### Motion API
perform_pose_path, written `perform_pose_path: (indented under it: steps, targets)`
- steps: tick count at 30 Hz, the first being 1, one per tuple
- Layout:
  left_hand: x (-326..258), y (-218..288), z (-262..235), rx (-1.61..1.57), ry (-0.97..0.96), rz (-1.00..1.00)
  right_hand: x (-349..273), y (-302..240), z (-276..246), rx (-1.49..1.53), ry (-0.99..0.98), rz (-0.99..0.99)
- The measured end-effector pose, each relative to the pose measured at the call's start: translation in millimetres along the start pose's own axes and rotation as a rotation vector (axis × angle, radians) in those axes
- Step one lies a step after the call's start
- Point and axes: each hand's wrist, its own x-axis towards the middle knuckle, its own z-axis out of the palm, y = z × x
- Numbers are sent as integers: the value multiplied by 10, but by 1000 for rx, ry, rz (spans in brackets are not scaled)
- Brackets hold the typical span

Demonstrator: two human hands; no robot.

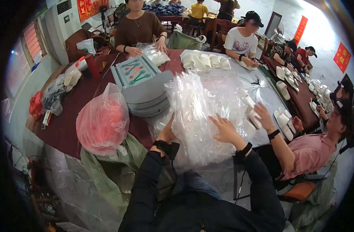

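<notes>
A loose pile of clear plastic bags [194,123] lies in front of me, its near end hanging over the table edge. My left hand [166,132] grips the pile's left side, with some fingers hidden by the plastic. On the right part of the pile my right hand [226,132] rests open, fingers spread on the film. Just right of it, a co-worker's hand [264,116] is beside a white slipper [251,110] partly under the plastic.
Left of the bags stand stacked grey pads [146,96] under a patterned box [134,71] and a plastic-wrapped pink bundle [102,121]. White slippers [206,61] line the far edge; more slippers [284,123] lie right. Co-workers sit around the table. A green sack [115,174] hangs near my left arm.
</notes>
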Motion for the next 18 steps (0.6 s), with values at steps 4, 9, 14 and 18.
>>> perform_pose_path:
  steps: [4,9,14,18]
  targets:
    - [198,-266,-383,644,28,683,83,-26,50,75,-3,-50]
    - [-108,-141,407,760,-194,387,266,301,310,102,-37,-67]
    - [-512,-9,560,978,199,593,674,16,-34,-48,167,-324]
    - [-725,49,589,293,209,514,625,-257,-679,-57,276,-305]
